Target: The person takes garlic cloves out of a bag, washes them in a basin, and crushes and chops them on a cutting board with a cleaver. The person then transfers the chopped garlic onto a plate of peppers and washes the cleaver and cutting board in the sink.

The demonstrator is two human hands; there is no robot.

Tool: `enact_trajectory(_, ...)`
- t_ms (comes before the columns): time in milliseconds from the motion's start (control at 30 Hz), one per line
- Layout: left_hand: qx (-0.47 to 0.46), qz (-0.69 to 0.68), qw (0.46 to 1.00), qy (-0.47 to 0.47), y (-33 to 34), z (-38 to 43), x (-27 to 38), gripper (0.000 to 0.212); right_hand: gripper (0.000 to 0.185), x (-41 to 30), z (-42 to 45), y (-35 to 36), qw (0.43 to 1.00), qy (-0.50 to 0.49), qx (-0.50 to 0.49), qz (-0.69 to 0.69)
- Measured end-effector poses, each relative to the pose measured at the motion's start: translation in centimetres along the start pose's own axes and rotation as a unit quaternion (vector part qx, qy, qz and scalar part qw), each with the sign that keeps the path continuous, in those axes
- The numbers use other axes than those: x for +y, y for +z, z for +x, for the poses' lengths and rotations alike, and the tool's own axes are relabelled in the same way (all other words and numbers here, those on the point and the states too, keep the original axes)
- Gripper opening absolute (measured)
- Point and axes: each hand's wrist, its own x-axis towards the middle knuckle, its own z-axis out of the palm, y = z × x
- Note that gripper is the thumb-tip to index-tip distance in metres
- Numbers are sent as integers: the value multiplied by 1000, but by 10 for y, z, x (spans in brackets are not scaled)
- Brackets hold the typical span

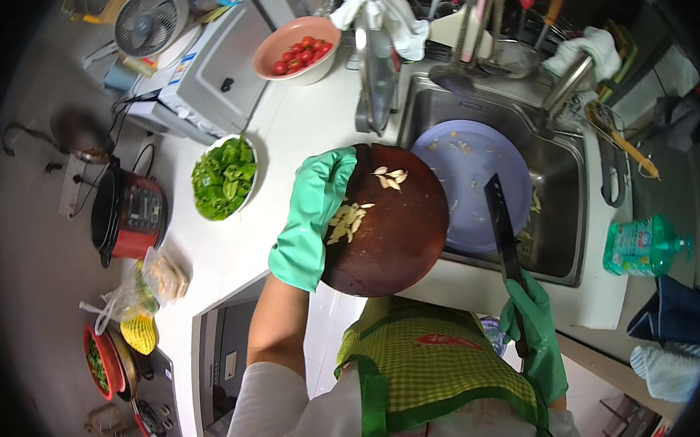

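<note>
My left hand (321, 196), in a green rubber glove, is curled at the upper left rim of a round, dark wooden cutting board (402, 233). Peeled garlic slices (347, 220) lie on the board close to the glove, partly hidden by it. A small group of garlic cloves (391, 178) sits apart from them near the far rim. In my right hand (530, 321), also gloved, is a kitchen knife (502, 227) with a dark blade, held by the handle. The blade points away from me over the purple basin (505, 149) in the sink.
The steel sink (556, 206) holds the basin, with scraps inside. On the white counter (302, 119) stand a bowl of green peppers (225, 178), a bowl of tomatoes (301, 56) and an upright pot lid (377, 78). A green soap bottle (637, 247) stands right of the sink.
</note>
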Motion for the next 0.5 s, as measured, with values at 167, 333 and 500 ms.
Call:
enact_trajectory(167, -94, 163, 957, 221, 24, 33, -6, 25, 52, 10, 2, -11, 1000, 21, -13, 4)
enact_trajectory(333, -122, 280, 925, 224, 33, 47, -17, 21, 52, 19, -1, -15, 999, 23, -26, 3)
enact_trajectory(500, -186, 409, 865, 225, 36, 46, -2, 12, 56, 15, -1, -17, 999, 37, -34, -22)
